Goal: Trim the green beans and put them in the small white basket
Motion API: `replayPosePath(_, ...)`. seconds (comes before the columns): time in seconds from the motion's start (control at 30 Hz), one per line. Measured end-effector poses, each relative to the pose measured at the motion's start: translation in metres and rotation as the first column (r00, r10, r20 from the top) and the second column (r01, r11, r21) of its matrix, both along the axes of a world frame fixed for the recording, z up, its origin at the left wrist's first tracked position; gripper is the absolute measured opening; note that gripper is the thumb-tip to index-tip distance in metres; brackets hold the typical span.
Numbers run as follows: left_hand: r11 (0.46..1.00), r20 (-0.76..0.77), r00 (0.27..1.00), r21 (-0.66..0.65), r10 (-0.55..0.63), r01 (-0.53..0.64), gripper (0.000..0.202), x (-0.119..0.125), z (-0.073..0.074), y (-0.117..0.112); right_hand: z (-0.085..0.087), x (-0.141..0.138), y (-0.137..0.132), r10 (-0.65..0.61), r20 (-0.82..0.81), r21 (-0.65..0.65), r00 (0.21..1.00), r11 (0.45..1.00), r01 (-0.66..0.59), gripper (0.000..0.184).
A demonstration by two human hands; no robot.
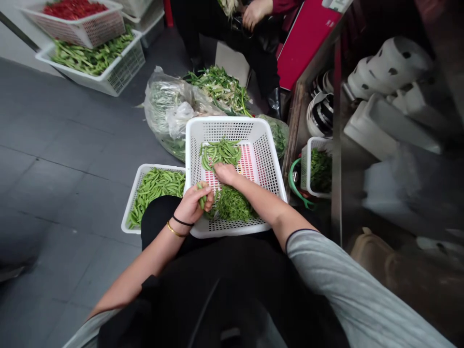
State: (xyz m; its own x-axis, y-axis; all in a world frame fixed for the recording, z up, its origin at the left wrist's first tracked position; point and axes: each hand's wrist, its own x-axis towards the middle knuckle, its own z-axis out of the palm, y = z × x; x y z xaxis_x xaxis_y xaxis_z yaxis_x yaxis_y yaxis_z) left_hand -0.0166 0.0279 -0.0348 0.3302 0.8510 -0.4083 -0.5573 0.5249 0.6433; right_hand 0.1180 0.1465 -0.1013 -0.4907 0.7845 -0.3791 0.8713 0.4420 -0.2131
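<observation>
On my lap rests a white plastic basket [277, 179] with perforated sides. Green pea pods [224, 151] lie in a loose pile at its far end, and thin green trimmings [234, 204] are heaped at the near end. My left hand [194, 203], over the basket's left rim, is closed around a few pea pods [202, 195]. Inside the basket, my right hand [225, 174] touches the near edge of the pod pile with its fingers curled downward; what is between its fingertips is hidden.
Left of my lap stands a shallow white basket [126, 212] full of pea pods. Beyond are a plastic bag [163, 104] of greens and a heap of scallions [221, 87]. Another person's hand [255, 14] shows at the top. Stacked vegetable baskets [112, 77] stand far left, a shelf post [336, 145] right.
</observation>
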Motion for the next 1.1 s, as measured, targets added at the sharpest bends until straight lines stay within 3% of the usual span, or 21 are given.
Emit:
replayPosePath(0.13, 0.999, -0.161, 0.987, -0.050, -0.001, -0.007, 0.038, 0.006, -0.009, -0.002, 0.011, 0.006, -0.001, -0.077, -0.049, 0.012, 0.996, 0.997, 0.078, 0.026)
replayPosePath(0.23, 0.991, -0.452, 0.883, 0.088, 0.128, -0.099, 0.032, 0.012, -0.012, 0.000, 0.031, 0.023, -0.020, -0.183, -0.226, -0.095, 0.957, 0.982, 0.165, 0.021)
replayPosePath(0.27, 0.983, -0.522, 0.838, 0.161, 0.160, -0.087, 0.033, 0.014, -0.012, 0.001, 0.038, 0.029, -0.031, -0.248, -0.343, -0.202, 0.906, 0.961, 0.187, 0.020)
replayPosePath(0.33, 0.960, -0.582, 0.799, 0.279, 0.148, 0.025, 0.029, 0.016, -0.007, 0.001, 0.054, 0.040, -0.056, -0.404, -0.564, -0.437, 0.720, 0.886, 0.154, 0.018)
replayPosePath(0.37, 0.945, -0.581, 0.809, 0.307, 0.092, 0.112, 0.026, 0.016, -0.004, -0.001, 0.062, 0.046, -0.068, -0.458, -0.634, -0.515, 0.623, 0.851, 0.102, 0.019)
replayPosePath(0.43, 0.911, -0.527, 0.842, 0.284, -0.113, 0.300, 0.021, 0.014, 0.004, -0.005, 0.081, 0.059, -0.089, -0.455, -0.709, -0.547, 0.539, 0.837, -0.012, 0.022)
replayPosePath(0.53, 0.845, -0.322, 0.838, 0.169, -0.440, 0.508, 0.021, 0.012, 0.015, -0.015, 0.110, 0.075, -0.106, -0.259, -0.760, -0.426, 0.596, 0.891, -0.156, 0.026)
replayPosePath(0.6, 0.840, -0.164, 0.848, 0.136, -0.503, 0.525, 0.023, 0.014, 0.020, -0.021, 0.124, 0.081, -0.111, -0.125, -0.760, -0.292, 0.638, 0.942, -0.164, 0.028)
replayPosePath(0.67, 0.880, -0.032, 0.888, 0.118, -0.459, 0.460, 0.022, 0.020, 0.022, -0.026, 0.129, 0.080, -0.113, -0.065, -0.730, -0.146, 0.681, 0.987, -0.062, 0.032)
replayPosePath(0.73, 0.927, 0.060, 0.926, 0.071, -0.372, 0.367, 0.019, 0.028, 0.021, -0.029, 0.124, 0.074, -0.115, -0.040, -0.652, 0.035, 0.757, 0.996, 0.082, 0.036)
replayPosePath(0.8, 0.958, 0.098, 0.953, 0.014, -0.288, 0.288, 0.017, 0.037, 0.019, -0.032, 0.113, 0.065, -0.117, -0.020, -0.524, 0.231, 0.852, 0.959, 0.164, 0.038)
replayPosePath(0.87, 0.974, 0.094, 0.970, -0.026, -0.222, 0.225, 0.015, 0.043, 0.017, -0.033, 0.102, 0.058, -0.120, -0.018, -0.396, 0.354, 0.918, 0.920, 0.170, 0.041)
replayPosePath(1.0, 0.995, 0.034, 0.997, -0.070, -0.070, 0.073, 0.015, 0.045, 0.015, -0.031, 0.097, 0.064, -0.120, 0.009, -0.346, 0.385, 0.938, 0.913, 0.133, 0.041)
replayPosePath(1.1, 0.996, -0.057, 0.995, -0.032, 0.080, -0.082, 0.017, 0.039, 0.016, -0.026, 0.107, 0.086, -0.116, -0.083, -0.471, 0.348, 0.878, 0.898, 0.271, 0.042)
